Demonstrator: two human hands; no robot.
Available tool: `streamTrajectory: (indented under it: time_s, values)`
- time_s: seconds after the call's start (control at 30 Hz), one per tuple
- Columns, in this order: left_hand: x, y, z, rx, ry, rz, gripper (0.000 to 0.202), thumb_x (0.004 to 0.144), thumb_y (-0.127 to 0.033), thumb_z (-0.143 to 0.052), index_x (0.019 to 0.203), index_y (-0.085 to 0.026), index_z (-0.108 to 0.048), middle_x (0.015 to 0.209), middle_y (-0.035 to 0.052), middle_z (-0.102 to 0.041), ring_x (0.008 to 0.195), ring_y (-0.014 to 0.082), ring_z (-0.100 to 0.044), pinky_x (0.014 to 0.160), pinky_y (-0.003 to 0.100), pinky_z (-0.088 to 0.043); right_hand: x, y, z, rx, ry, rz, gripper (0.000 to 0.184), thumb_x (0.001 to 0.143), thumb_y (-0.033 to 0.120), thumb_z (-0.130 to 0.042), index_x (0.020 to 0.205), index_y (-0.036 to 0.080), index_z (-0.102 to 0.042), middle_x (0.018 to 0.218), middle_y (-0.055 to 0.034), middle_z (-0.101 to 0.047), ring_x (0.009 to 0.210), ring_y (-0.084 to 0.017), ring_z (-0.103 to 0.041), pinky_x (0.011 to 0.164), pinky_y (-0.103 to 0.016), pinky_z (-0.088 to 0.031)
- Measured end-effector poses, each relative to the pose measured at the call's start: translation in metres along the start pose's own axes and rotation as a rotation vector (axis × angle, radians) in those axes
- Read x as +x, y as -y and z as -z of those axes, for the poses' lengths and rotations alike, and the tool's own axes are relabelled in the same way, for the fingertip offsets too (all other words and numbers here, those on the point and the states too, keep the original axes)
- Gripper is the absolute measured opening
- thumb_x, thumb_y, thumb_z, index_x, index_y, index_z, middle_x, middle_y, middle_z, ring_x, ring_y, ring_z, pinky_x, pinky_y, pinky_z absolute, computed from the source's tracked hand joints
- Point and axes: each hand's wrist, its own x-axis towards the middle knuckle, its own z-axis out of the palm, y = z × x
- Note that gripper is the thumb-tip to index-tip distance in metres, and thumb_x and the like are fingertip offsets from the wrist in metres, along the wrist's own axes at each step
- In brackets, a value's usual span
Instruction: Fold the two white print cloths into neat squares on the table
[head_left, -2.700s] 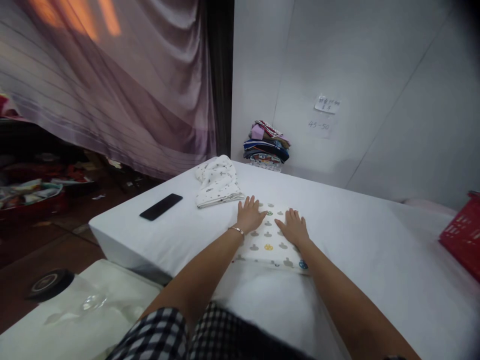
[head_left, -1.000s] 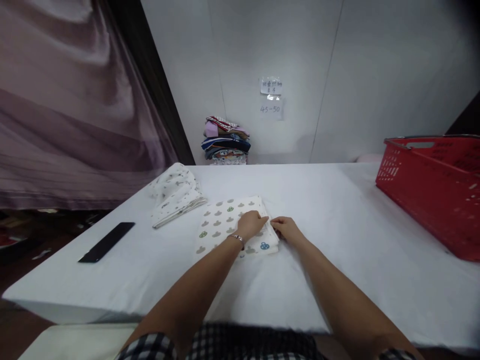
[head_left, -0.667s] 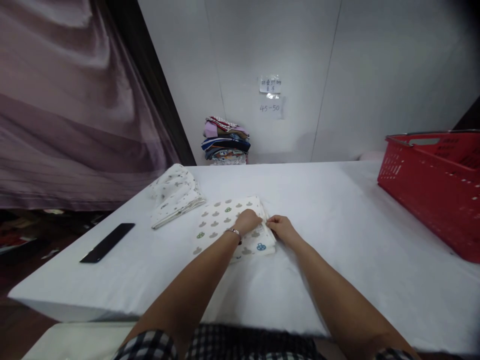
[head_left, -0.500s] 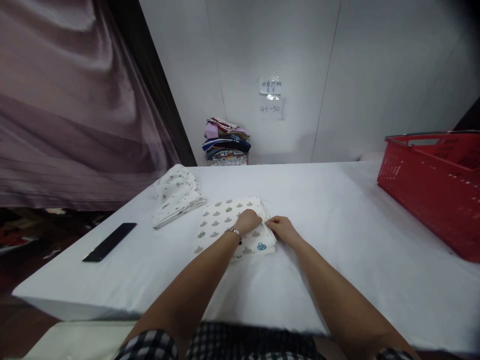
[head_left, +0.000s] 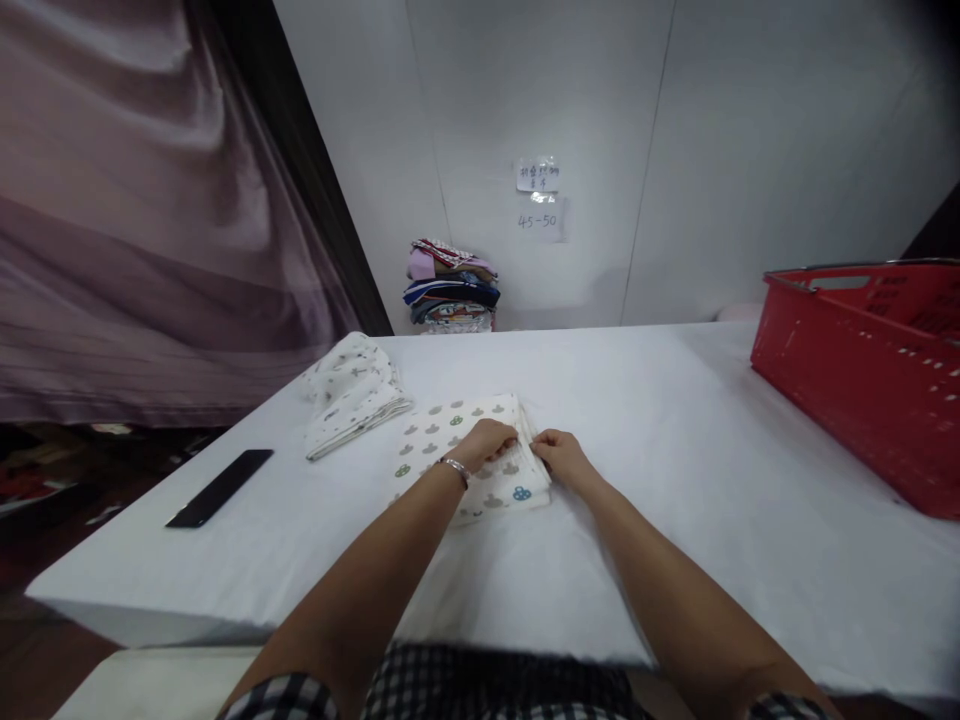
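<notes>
A folded white cloth with grey, green and blue prints [head_left: 442, 435] lies on the white table [head_left: 637, 450] in front of me. My left hand [head_left: 484, 443], with a bracelet at the wrist, rests on the cloth's right part, fingers curled over its edge. My right hand [head_left: 561, 459] pinches the same right edge from the outside. A second folded white cloth with small dark prints [head_left: 349, 392] lies to the left, untouched.
A black phone [head_left: 220, 487] lies near the table's left edge. A red plastic basket [head_left: 862, 370] stands at the right. A stack of coloured folded clothes [head_left: 450, 287] sits at the back by the wall. A purple curtain [head_left: 150, 220] hangs left.
Since the earliest frame my view has swung right and both hands went from lying flat on the cloth to gripping its right edge. In the last second the hands barely shift.
</notes>
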Motion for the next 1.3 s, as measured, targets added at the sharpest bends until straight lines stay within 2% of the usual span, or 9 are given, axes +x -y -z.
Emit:
streamTrajectory:
  time_s: [0.23,0.3,0.4,0.53,0.67,0.83,1.0,1.13,1.3]
  values:
    - [0.004,-0.006,-0.007,0.123,-0.009,0.046,0.035,0.074,-0.04,-0.055,0.051,-0.014,-0.052,0.035,0.0,-0.045,0.033,0.0083,-0.037,0.038,0.021,-0.027,-0.009,0.013,-0.002,-0.074,0.095,0.136,0.026,0.07,0.032,-0.054,0.085,0.02,-0.072,0.083,-0.0016,-0.07,0.077,-0.017,-0.061,0.07,-0.027,-0.045]
    - [0.006,-0.006,-0.007,0.165,-0.016,0.047,0.032,0.072,-0.035,-0.059,0.049,-0.013,-0.051,0.034,0.0005,-0.045,0.032,0.0081,-0.036,0.038,0.021,-0.026,-0.01,0.017,0.001,-0.106,0.086,0.115,0.027,0.072,0.03,-0.051,0.086,0.02,-0.072,0.08,-0.002,-0.07,0.073,-0.016,-0.061,0.066,-0.026,-0.045]
    - [0.007,-0.004,-0.005,0.189,-0.014,0.023,0.027,0.072,-0.03,-0.057,0.052,-0.013,-0.052,0.036,0.0004,-0.047,0.033,0.0082,-0.038,0.038,0.021,-0.027,-0.005,0.017,0.006,-0.141,0.001,0.025,0.029,0.073,0.026,-0.046,0.085,0.016,-0.071,0.071,-0.0027,-0.068,0.059,-0.014,-0.058,0.055,-0.023,-0.043]
    - [0.004,-0.001,0.001,0.193,-0.008,-0.015,0.024,0.076,-0.029,-0.053,0.058,-0.014,-0.052,0.041,-0.0014,-0.048,0.036,0.0078,-0.041,0.039,0.02,-0.027,0.001,0.011,0.007,-0.168,-0.069,0.027,0.023,0.072,0.025,-0.051,0.079,0.016,-0.071,0.07,-0.0023,-0.067,0.064,-0.013,-0.058,0.059,-0.022,-0.041]
    - [0.005,0.002,0.003,0.207,-0.012,-0.025,0.023,0.077,-0.027,-0.051,0.059,-0.014,-0.05,0.041,-0.0023,-0.046,0.035,0.007,-0.038,0.038,0.02,-0.026,0.0,0.011,0.001,-0.237,-0.064,0.032,0.017,0.071,0.03,-0.058,0.071,0.018,-0.07,0.066,-0.0012,-0.066,0.065,-0.014,-0.057,0.06,-0.023,-0.039]
    - [0.011,0.005,0.002,0.241,-0.032,-0.053,0.022,0.076,-0.029,-0.052,0.06,-0.014,-0.053,0.042,-0.0017,-0.048,0.037,0.008,-0.042,0.04,0.02,-0.028,-0.007,0.019,-0.003,-0.372,-0.023,0.001,0.021,0.069,0.04,-0.064,0.069,0.02,-0.07,0.069,-0.0018,-0.067,0.065,-0.014,-0.057,0.058,-0.023,-0.036]
    - [0.009,0.003,0.004,0.328,-0.048,-0.069,0.022,0.074,-0.031,-0.051,0.061,-0.014,-0.055,0.043,-0.0003,-0.051,0.038,0.0091,-0.045,0.041,0.02,-0.031,-0.006,0.019,-0.005,-0.377,-0.017,-0.061,0.009,0.064,0.029,-0.066,0.065,0.02,-0.069,0.066,-0.0013,-0.066,0.062,-0.013,-0.056,0.054,-0.022,-0.035]
    - [0.006,0.001,0.007,0.412,-0.075,-0.087,0.021,0.073,-0.032,-0.05,0.061,-0.015,-0.056,0.043,0.0006,-0.053,0.038,0.0105,-0.046,0.041,0.021,-0.032,-0.006,0.018,-0.007,-0.323,-0.052,-0.031,0.006,0.066,0.023,-0.062,0.065,0.019,-0.067,0.064,-0.0003,-0.065,0.061,-0.012,-0.054,0.053,-0.021,-0.035]
    - [0.006,-0.002,0.008,0.475,-0.111,-0.103,0.019,0.071,-0.031,-0.051,0.064,-0.015,-0.059,0.047,0.0027,-0.058,0.045,0.0127,-0.053,0.044,0.021,-0.035,-0.01,0.023,-0.006,-0.269,-0.055,0.082,0.005,0.066,0.021,-0.061,0.066,0.019,-0.065,0.065,0.0016,-0.064,0.062,-0.011,-0.054,0.056,-0.021,-0.036]
